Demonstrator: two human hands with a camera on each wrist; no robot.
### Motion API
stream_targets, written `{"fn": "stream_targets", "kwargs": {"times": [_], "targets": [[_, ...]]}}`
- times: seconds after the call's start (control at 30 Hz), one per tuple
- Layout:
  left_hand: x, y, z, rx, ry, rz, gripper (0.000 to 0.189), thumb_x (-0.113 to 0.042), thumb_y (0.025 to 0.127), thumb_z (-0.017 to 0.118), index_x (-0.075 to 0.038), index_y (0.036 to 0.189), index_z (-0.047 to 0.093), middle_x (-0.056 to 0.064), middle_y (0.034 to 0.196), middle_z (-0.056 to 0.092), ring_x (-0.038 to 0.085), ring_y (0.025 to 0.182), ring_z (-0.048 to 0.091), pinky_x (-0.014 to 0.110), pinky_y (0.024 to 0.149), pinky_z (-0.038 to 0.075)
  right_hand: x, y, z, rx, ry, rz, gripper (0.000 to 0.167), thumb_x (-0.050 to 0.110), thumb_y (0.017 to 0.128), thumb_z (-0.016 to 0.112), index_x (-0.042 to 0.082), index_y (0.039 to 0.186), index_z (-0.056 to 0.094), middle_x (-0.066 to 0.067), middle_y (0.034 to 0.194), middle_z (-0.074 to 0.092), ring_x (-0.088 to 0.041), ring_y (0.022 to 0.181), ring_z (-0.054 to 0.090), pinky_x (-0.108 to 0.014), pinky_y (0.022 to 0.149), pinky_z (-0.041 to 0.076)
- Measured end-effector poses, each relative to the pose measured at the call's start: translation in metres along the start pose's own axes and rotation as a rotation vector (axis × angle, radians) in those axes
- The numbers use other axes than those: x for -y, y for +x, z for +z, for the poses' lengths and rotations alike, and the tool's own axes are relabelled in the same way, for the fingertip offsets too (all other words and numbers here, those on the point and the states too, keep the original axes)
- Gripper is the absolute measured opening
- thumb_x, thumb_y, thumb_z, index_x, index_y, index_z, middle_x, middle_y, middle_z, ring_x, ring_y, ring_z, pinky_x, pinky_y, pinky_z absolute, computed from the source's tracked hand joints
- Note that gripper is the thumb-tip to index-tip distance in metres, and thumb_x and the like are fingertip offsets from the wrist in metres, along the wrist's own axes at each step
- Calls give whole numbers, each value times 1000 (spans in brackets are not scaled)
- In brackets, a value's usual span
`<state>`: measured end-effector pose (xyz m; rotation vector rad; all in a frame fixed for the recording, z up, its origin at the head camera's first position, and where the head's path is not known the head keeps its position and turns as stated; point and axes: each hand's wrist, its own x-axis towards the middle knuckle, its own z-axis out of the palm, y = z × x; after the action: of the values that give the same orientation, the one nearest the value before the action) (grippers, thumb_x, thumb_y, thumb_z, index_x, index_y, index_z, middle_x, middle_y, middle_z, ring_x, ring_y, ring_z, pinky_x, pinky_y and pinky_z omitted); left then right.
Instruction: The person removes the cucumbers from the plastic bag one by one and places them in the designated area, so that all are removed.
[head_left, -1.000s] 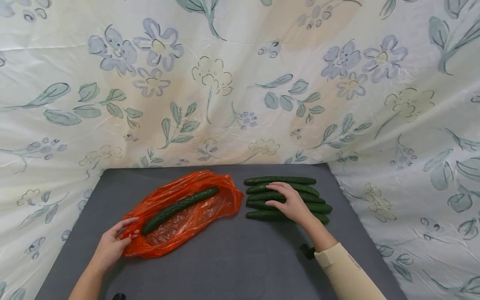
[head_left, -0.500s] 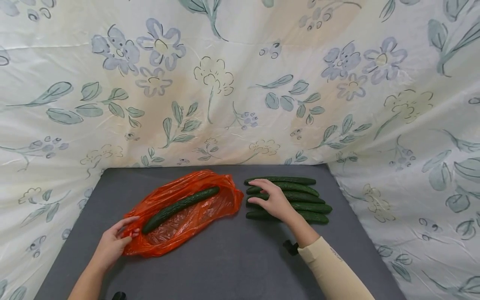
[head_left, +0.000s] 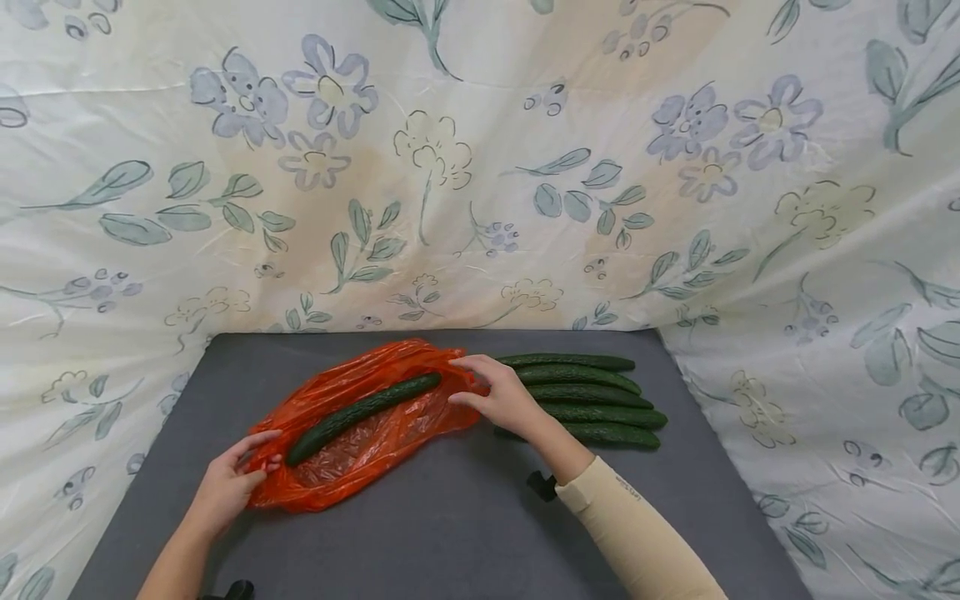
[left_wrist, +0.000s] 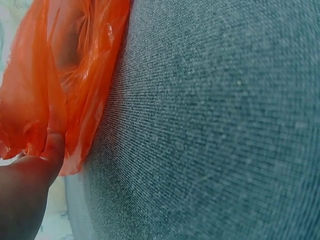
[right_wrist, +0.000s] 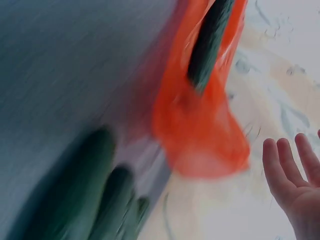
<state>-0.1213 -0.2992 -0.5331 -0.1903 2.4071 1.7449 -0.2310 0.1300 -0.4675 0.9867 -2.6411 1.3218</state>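
An orange-red plastic bag (head_left: 333, 492) lies spread on the table, with one long cucumber (head_left: 360, 417) resting inside it at a slant. My left hand (head_left: 225, 483) pinches the bag's near left end; in the left wrist view thumb and finger (left_wrist: 56, 145) close on the thin plastic. Over the bag's right end hovers my right hand (head_left: 498, 396), holding nothing. Its fingers are spread from the thumb, and the right wrist view shows the fingers (right_wrist: 282, 165) apart from the bag. Several more cucumbers (head_left: 592, 394) lie side by side to the right, their left ends partly hidden by the right hand.
A dark grey cloth covers the table (head_left: 420, 533). Behind and on both sides hangs a white floral curtain (head_left: 480, 183), right at the table's far edge. A small black device (head_left: 542, 485) sits at the right wrist.
My right hand has moved left from above the row of cucumbers to the bag's right end. The left hand keeps its hold on the bag, which lies about where it was.
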Motion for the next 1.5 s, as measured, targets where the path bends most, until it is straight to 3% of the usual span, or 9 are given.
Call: {"fn": "stream_targets", "kwargs": {"times": [0.23,0.43,0.57,0.7,0.93,1.17,1.3,1.5], "targets": [[-1,0,-1,3,-6,14,58,15,93,47,3,150,38,28,146,38,2,99,63,18,83,56,13,35,42,104,4,50,54,37,90,74,21,140,60,1,139,60,-21,128,57,-42,101,52],[-5,0,-2,16,-5,18,60,15,92,45,3,150,38,28,149,36,0,100,63,18,84,56,-4,62,76,162,-80,162,60,42,90,73,19,143,58,4,144,57,-17,134,52,-39,108,47],[-6,1,-2,15,4,16,59,14,92,44,1,150,39,27,149,37,-1,100,62,17,84,55,-15,71,89,197,-144,187,60,38,91,74,18,144,56,2,145,56,-18,137,50,-38,112,43],[-6,2,-1,18,14,6,58,13,93,45,1,150,39,28,147,38,0,100,63,17,84,55,-20,71,96,250,-221,227,62,33,91,75,19,147,53,2,148,54,-18,139,48,-39,114,41],[-5,0,-1,6,37,8,57,13,94,45,2,150,39,29,148,38,1,101,63,18,83,55,-22,73,101,254,-376,244,53,39,91,72,28,142,59,-1,138,53,-22,129,47,-41,107,44],[-1,0,1,-6,26,-1,57,14,94,46,3,150,39,30,144,41,1,98,63,18,82,56,-24,77,109,260,-416,254,42,34,90,74,30,131,65,4,132,59,-18,125,54,-44,109,43],[-4,3,7,-10,14,19,57,13,94,46,1,150,40,28,147,40,4,102,63,17,84,55,-21,80,106,259,-416,229,33,33,93,69,28,126,67,4,123,60,-18,117,58,-41,102,48],[-7,2,10,-31,47,17,61,10,96,47,-2,154,34,28,150,38,4,106,59,14,84,53,-10,78,99,290,-473,129,33,38,100,59,27,131,62,2,126,57,-20,121,50,-46,102,44]]}}
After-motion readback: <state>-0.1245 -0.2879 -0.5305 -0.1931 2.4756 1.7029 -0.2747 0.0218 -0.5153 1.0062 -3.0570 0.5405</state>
